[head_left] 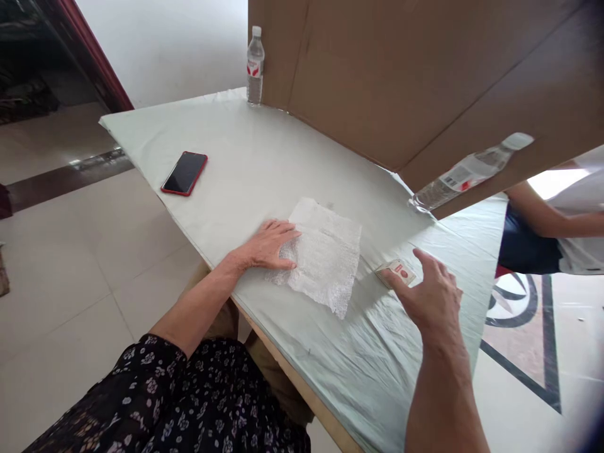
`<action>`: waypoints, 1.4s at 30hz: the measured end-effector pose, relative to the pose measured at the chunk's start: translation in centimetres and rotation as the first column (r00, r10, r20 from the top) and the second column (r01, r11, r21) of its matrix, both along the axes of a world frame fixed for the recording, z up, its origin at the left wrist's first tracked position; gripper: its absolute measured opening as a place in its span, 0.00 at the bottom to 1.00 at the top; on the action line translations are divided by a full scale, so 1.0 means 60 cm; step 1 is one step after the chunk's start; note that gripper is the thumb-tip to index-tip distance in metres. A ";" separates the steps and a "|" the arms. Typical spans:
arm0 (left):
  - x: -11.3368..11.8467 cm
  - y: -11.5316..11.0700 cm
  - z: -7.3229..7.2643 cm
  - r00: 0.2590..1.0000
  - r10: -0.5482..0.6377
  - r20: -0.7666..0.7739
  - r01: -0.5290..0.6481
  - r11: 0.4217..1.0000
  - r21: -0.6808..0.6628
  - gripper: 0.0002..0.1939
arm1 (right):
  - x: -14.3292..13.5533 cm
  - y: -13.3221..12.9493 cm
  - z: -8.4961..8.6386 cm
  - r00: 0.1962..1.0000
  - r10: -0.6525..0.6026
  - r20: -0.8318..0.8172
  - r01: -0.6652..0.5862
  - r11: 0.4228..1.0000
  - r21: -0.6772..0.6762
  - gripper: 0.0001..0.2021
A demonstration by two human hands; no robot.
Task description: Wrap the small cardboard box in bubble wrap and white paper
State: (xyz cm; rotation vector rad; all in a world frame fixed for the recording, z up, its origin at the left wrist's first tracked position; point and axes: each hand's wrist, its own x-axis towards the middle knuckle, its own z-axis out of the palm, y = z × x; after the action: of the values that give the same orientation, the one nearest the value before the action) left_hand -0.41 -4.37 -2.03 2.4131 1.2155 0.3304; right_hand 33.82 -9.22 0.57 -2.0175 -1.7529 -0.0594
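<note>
A sheet of bubble wrap (328, 251) lies spread on the cloth-covered table in front of me. My left hand (274, 244) rests on its left edge, fingers stretched out and apart. To the right of the wrap is a small, flat, cream-coloured box (400, 272) with red print. Above that box my right hand (429, 290) hovers with thumb and fingers spread, its thumb overlapping the box's near side in view. Whether the thumb touches the box I cannot tell.
A phone (185, 173) with a red edge lies at the table's left. Large cardboard panels (377, 75) stand across the back, with one upright water bottle (255, 66) and one tilted bottle (472, 173) against them. Another person's arm (538, 214) shows at far right.
</note>
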 end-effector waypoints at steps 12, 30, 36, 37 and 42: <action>0.004 0.002 -0.005 1.000 0.004 -0.003 -0.004 0.999 0.041 0.43 | -0.117 0.021 -0.009 0.851 0.438 -0.289 -0.445 0.895 0.046 0.25; 0.005 0.003 -0.013 1.000 0.010 -0.017 -0.009 0.998 0.058 0.43 | -0.163 0.047 -0.064 0.788 0.483 -0.383 -0.523 0.852 -0.002 0.25; 0.006 0.003 -0.009 0.999 0.016 -0.036 -0.014 0.999 0.038 0.44 | -0.158 0.053 -0.054 0.774 0.529 -0.348 -0.575 0.817 -0.036 0.25; 0.006 0.003 -0.009 0.999 0.017 -0.035 -0.016 0.999 0.039 0.44 | -0.158 0.049 -0.050 0.785 0.538 -0.307 -0.571 0.820 -0.022 0.25; 0.005 0.003 -0.009 1.000 0.010 -0.013 -0.009 0.998 0.056 0.40 | -0.155 -0.019 -0.014 0.827 0.560 -0.049 -0.550 0.824 0.137 0.24</action>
State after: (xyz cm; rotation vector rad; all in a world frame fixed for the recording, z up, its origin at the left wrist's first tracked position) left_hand -0.10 -4.18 -2.54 2.4616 1.2397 0.3557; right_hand 24.51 -10.38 -0.29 -1.3334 -2.1538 0.1097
